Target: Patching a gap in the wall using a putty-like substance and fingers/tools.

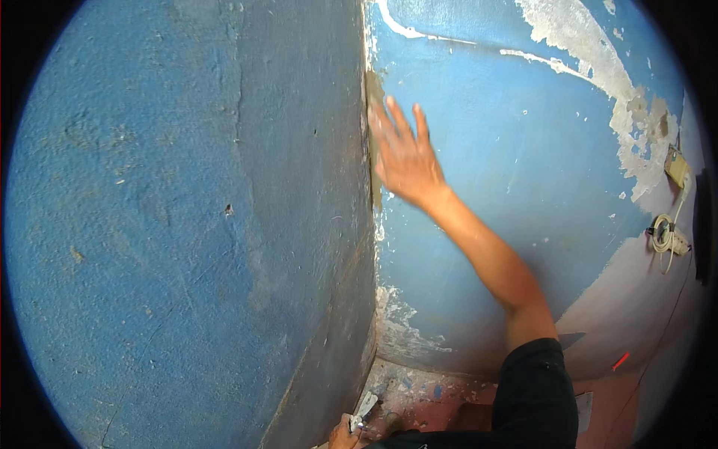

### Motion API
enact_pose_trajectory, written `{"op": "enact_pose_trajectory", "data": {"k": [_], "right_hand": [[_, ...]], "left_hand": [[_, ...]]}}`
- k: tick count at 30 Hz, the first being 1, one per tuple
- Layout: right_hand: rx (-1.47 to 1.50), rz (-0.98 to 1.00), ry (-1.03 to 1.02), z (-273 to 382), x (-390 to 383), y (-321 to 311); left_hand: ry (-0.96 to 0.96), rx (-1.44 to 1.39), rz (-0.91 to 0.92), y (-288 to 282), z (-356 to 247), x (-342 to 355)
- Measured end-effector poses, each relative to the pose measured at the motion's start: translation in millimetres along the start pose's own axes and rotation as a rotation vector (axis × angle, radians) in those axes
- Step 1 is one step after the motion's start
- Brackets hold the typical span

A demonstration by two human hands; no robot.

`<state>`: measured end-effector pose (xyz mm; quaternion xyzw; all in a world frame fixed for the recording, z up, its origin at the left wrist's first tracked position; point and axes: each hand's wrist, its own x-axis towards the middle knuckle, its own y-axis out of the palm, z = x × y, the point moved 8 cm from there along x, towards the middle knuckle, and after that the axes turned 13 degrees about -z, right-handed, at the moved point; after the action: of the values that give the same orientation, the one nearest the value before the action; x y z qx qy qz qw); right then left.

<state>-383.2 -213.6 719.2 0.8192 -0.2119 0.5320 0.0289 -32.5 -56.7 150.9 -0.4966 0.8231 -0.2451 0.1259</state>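
My right hand (407, 153), fingers spread and slightly blurred, reaches to a strip of grey-brown filler (375, 196) in the wall corner. It holds nothing visible; whether the fingertips touch the surface is unclear. Low in the picture, my left hand (344, 434) is closed on a scraper (365, 406) with a pale, spattered blade. The left wall (149, 187) is rough blue-grey paint. The right wall (508, 150) is lighter blue, with white peeled patches and streaks.
A yellowish wall socket (675, 166) with a coiled white cable (661, 236) hangs at the far right. A small red object (621, 361) lies low at the right. Paint flakes speckle the pinkish floor (441, 393) below the corner.
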Motion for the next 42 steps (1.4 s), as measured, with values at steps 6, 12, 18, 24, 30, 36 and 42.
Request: {"op": "enact_pose_trajectory", "data": {"k": [6,12,18,24,30,36,42], "right_hand": [[0.063,-0.058,-0.025,3.0,-32.5,-21.8],[-0.010,-0.149,0.025,-23.8,33.0,-22.2],[0.052,-0.004,0.045,7.6,-28.5,6.7],[0.014,0.127,0.020,38.3,-99.6,24.5],[0.081,0.077,0.059,51.9,-126.8,7.2],[0.396,-0.025,0.416,13.4,-43.6,-19.8],[0.646,0.212,0.610,35.8,-89.2,29.5]], "left_hand": [[-0.045,-0.018,0.063,0.1,-6.6,11.2],[-0.090,-0.002,0.151,9.8,-9.1,15.8],[-0.248,0.005,0.149,3.2,-17.5,9.5],[-0.430,-0.042,0.286,0.9,-16.5,-9.1],[-0.272,0.274,0.196,-0.7,3.0,-5.3],[-0.219,0.285,0.205,0.2,-11.2,-7.4],[-0.249,0.240,0.180,-1.6,-9.4,-10.0]]}}
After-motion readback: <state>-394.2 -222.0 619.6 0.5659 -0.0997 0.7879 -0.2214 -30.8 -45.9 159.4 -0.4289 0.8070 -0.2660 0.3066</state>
